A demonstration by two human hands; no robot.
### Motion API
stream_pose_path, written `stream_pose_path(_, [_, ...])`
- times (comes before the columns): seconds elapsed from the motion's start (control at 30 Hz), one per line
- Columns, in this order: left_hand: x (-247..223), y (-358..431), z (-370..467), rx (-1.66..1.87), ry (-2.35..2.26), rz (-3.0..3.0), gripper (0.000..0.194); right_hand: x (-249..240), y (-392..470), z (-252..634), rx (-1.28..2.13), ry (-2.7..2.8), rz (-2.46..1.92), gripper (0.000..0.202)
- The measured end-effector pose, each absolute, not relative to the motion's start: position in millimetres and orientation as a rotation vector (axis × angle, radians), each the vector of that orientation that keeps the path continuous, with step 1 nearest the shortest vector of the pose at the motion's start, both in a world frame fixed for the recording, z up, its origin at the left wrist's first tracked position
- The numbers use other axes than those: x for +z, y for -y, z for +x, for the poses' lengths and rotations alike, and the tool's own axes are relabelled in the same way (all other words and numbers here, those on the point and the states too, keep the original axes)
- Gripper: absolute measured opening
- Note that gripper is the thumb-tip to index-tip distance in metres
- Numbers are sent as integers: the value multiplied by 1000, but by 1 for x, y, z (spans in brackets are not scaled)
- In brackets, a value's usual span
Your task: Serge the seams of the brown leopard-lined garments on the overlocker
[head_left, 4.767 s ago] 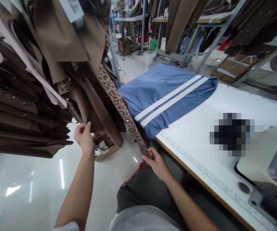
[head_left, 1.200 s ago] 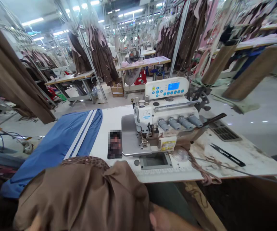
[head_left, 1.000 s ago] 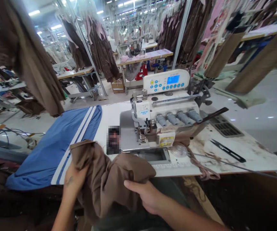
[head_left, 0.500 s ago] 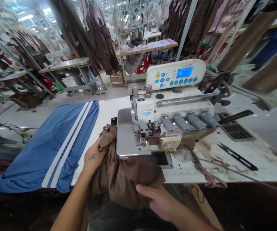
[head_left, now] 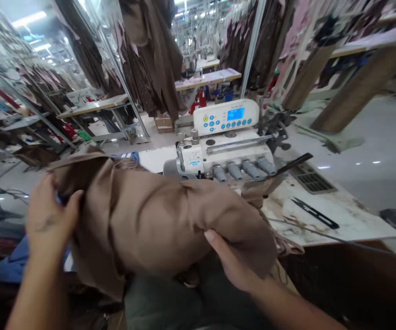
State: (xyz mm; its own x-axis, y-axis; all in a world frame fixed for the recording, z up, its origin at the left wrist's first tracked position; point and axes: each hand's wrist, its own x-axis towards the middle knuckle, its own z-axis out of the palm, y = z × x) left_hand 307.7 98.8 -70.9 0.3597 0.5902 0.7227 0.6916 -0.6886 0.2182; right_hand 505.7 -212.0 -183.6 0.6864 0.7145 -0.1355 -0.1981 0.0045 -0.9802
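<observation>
A large piece of brown fabric [head_left: 150, 215] is stretched up between my two hands, in front of the sewing machine. My left hand [head_left: 48, 213], slightly blurred, grips its raised left edge with thumb and fingers. Lower on the right, my right hand [head_left: 230, 261] pinches a gathered fold, its thumb on the near side and the other fingers hidden behind the cloth. Behind the fabric stands a white overlock sewing machine [head_left: 198, 153] with a lit blue display [head_left: 235, 113]. The cloth covers its needle area and most of its metal plate.
Black thread snips [head_left: 315, 213] lie on the white worktable [head_left: 356, 215] to the right. Blue fabric [head_left: 14, 261] shows at the left, mostly covered by the brown cloth. A thin cable [head_left: 342, 245] crosses the table's front edge. Brown garments [head_left: 156, 59] hang beyond.
Both hands have lifted the brown fabric from the machine's front edge and spread it out. My left hand has moved far left; the view has shifted too.
</observation>
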Motion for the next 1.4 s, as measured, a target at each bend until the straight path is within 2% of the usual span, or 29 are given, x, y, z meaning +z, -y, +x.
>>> stream_pose_path(0.07, [-82,-65,328,-1150,906,-2716,61,-191,214,495,647,516,-1457,59])
stream_pose_path(0.1, [-96,-44,338,-1044,667,-2883,49,-195,216,491,677,574,-1436,58])
stream_pose_path(0.13, [-113,-25,348,-840,341,-3102,47,-199,217,489,716,624,-1388,59])
stream_pose_path(0.23, [-160,15,367,-914,141,-3162,57,-200,220,492,671,657,-1285,64])
stream_pose_path(0.33, [-179,18,370,-1064,137,-3162,63,-185,214,503,575,708,-1318,53])
stream_pose_path(0.43, [-178,6,366,-1184,43,-3198,59,-172,203,507,537,948,-1328,28])
stream_pose_path(0.5, [-174,0,364,-1267,126,-3174,54,-173,196,503,462,1108,-1335,19])
stream_pose_path(0.73, [-152,0,380,-956,244,-3074,50,-196,198,496,317,1248,-1396,31])
stream_pose_path(0.87, [-147,-2,383,-967,216,-3186,47,-194,202,504,300,1161,-1442,38])
stream_pose_path(1.0, [-154,-1,380,-1024,78,-3265,42,-193,201,507,281,1338,-1318,37])
stream_pose_path(1.13, [-158,0,384,-1026,241,-3213,45,-192,197,508,286,1191,-1405,39])
stream_pose_path(1.2, [-154,-2,384,-995,267,-3237,49,-189,196,510,313,1107,-1413,30])
stream_pose_path(1.23, [-151,-4,383,-948,232,-3273,53,-188,197,511,309,1107,-1390,26])
stream_pose_path(1.3, [-141,-5,377,-864,38,-3358,57,-185,199,512,257,1191,-1316,31])
stream_pose_path(1.33, [-135,-4,374,-834,-93,-3396,50,-183,201,513,227,1257,-1279,36])
stream_pose_path(1.4, [-122,0,366,-768,-304,-3495,24,-182,203,512,197,1390,-1226,37])
